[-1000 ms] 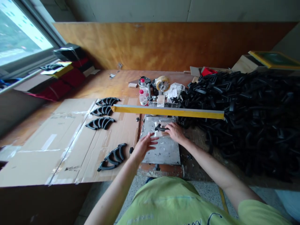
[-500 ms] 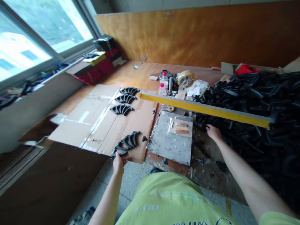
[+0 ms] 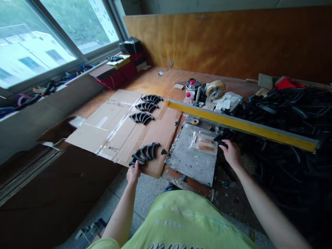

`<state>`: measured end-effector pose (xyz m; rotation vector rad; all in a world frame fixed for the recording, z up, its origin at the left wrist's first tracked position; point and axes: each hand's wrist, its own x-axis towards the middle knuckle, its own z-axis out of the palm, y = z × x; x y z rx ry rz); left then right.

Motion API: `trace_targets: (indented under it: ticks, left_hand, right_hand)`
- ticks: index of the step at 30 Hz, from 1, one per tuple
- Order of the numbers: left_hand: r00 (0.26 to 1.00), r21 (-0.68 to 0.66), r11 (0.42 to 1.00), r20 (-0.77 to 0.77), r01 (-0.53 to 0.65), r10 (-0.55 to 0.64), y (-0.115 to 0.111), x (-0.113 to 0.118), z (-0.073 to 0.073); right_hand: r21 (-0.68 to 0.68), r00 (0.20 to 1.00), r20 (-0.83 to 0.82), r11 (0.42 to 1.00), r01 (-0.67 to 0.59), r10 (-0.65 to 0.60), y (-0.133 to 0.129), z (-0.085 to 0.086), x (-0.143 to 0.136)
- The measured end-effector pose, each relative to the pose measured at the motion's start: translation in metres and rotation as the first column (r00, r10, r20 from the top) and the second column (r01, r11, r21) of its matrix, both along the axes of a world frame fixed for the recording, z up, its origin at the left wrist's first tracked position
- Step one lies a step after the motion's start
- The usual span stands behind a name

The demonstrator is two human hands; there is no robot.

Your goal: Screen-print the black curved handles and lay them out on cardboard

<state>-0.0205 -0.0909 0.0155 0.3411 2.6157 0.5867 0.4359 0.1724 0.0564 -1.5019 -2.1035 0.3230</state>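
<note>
On the table [image 3: 151, 77], left, a cardboard sheet [image 3: 90, 135] bearing four groups of parts [image 3: 141, 118]: three bunched toward the back, one near the front edge. Right of the sheet, a plate [image 3: 192, 157] with a packet [image 3: 205, 141] on top; farther right, a heap [image 3: 290, 173]. Behind the plate, bottles [image 3: 191, 86] and a tape roll [image 3: 215, 90].

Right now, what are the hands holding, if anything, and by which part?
Right hand holds a black piece, apparently by one end. Left hand touches a curved black part; whether gripped is unclear.
</note>
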Motion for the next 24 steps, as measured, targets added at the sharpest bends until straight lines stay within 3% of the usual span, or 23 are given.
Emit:
trace_targets:
  ticks: [2, 4, 6, 8, 10, 12, 15, 18, 21, 24]
  left_hand:
    - [0.993, 0.014, 1.0, -0.114, -0.027, 0.029, -0.001, 0.009, -0.003]
    - [0.977, 0.063, 0.997, -0.207, -0.033, 0.046, -0.001, 0.021, -0.006]
    - [0.954, 0.124, 0.992, -0.301, 0.029, 0.01, -0.001, 0.033, -0.009]
    - [0.907, 0.156, 0.974, -0.411, 0.164, -0.087, 0.001, 0.041, -0.011]
    - [0.842, 0.135, 0.946, -0.504, 0.296, -0.192, 0.004, 0.045, -0.013]
    - [0.809, 0.084, 0.928, -0.523, 0.363, -0.268, 0.007, 0.043, -0.012]
    - [0.814, 0.006, 0.915, -0.459, 0.404, -0.357, 0.015, 0.035, -0.007]
    - [0.828, -0.065, 0.903, -0.375, 0.425, -0.417, 0.024, 0.026, 0.001]
    - [0.834, -0.11, 0.891, -0.32, 0.44, -0.451, 0.03, 0.021, 0.009]
    - [0.839, -0.126, 0.889, -0.295, 0.44, -0.457, 0.033, 0.02, 0.013]
  right_hand:
    - [0.068, 0.976, 0.009, 0.974, -0.218, 0.218, -0.003, 0.005, -0.034]
    - [0.088, 0.936, 0.059, 0.932, -0.351, 0.347, -0.003, 0.008, -0.059]
    - [0.086, 0.911, 0.141, 0.912, -0.401, 0.388, -0.003, 0.013, -0.073]
    - [0.094, 0.901, 0.228, 0.913, -0.396, 0.368, -0.004, 0.02, -0.081]
    - [0.112, 0.896, 0.268, 0.912, -0.394, 0.354, -0.009, 0.03, -0.093]
    - [0.091, 0.868, 0.249, 0.881, -0.463, 0.43, -0.019, 0.04, -0.121]
    - [-0.04, 0.742, 0.186, 0.759, -0.65, 0.645, -0.046, 0.044, -0.193]
    - [-0.229, 0.602, 0.236, 0.646, -0.728, 0.763, -0.075, 0.032, -0.274]
    - [-0.43, 0.523, 0.33, 0.618, -0.658, 0.786, -0.09, 0.014, -0.331]
    - [-0.529, 0.525, 0.369, 0.638, -0.559, 0.767, -0.092, 0.004, -0.353]
